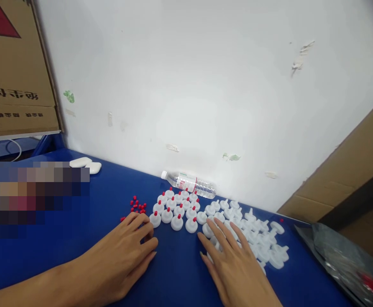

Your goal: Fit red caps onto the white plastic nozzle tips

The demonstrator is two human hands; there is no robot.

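Note:
My left hand (125, 251) rests on the blue table (180, 273) with fingers curled loosely, its tips beside a small heap of red caps (137, 206) and the nearest capped white nozzle (155, 219). Several white nozzles with red caps (176, 207) stand in rows ahead of it. My right hand (234, 264) lies flat, fingers stretched out, over the near edge of a pile of uncapped white nozzles (256, 238). Neither hand visibly holds anything.
A clear water bottle (189, 184) lies on its side against the white wall. Two white oval objects (85, 164) sit at the back left. Cardboard boxes stand at the left (13, 68) and right (349, 170). A dark plastic bag (346, 260) lies at the right.

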